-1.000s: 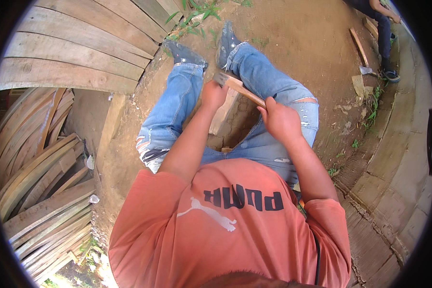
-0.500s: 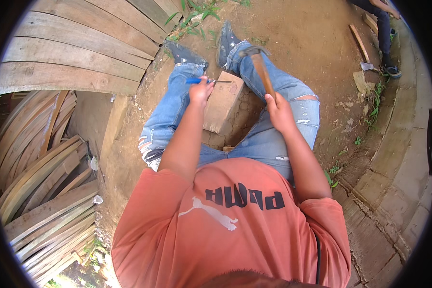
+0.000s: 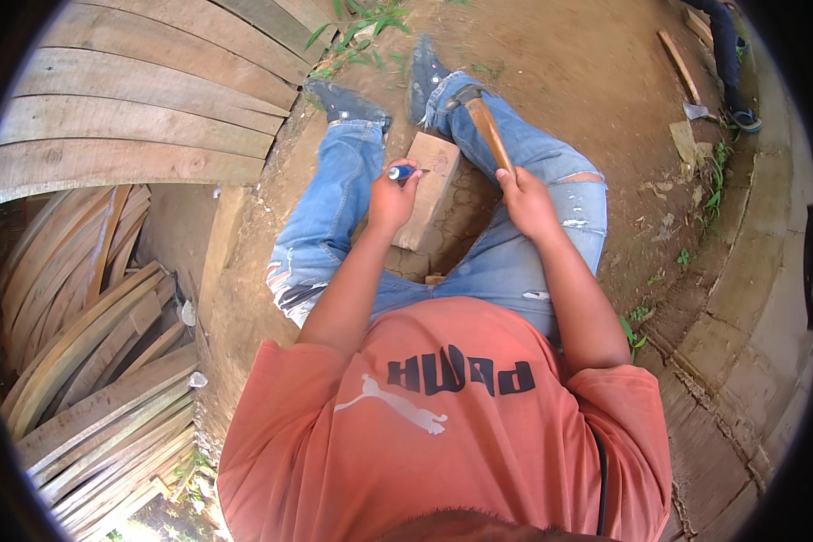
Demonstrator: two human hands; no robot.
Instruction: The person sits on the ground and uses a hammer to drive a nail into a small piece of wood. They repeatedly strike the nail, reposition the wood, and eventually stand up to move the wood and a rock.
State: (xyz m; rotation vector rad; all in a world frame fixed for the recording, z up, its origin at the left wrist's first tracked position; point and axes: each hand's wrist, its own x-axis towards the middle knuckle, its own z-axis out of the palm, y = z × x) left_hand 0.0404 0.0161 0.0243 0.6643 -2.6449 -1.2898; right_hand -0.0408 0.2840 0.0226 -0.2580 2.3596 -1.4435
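Shirt (image 3: 443, 434) first, orange, nearest the camera, with a white animal figure and dark lettering across the chest; no packages or signs anywhere in view. Beyond it, the person sits on bare dirt, legs in torn blue jeans (image 3: 334, 217) stretched either side of the block (image 3: 429, 185), a pale wooden piece lying on the ground between the thighs.

Left hand (image 3: 391, 199) sits just left of the block, fingers curled tight around a small blue-tipped tool (image 3: 401, 172), probably a marker or a nail holder, its tip right at the block's near-left edge. Right hand (image 3: 526, 203), just right of the block, is closed around the wooden handle of a hammer (image 3: 483, 122); the head is raised beyond the block's far end, over the right shin.

Judging by this, work on the block is barely begun: its top face looks plain, no nail or cut visible, though it is too small to be sure. Striking seems yet to come.

Past the block, dark shoes (image 3: 348, 101). Far left of it, stacked planks (image 3: 126, 117) and curved slats (image 3: 81, 361). Far right, scrap wood (image 3: 679, 65) and another person's leg (image 3: 727, 54).
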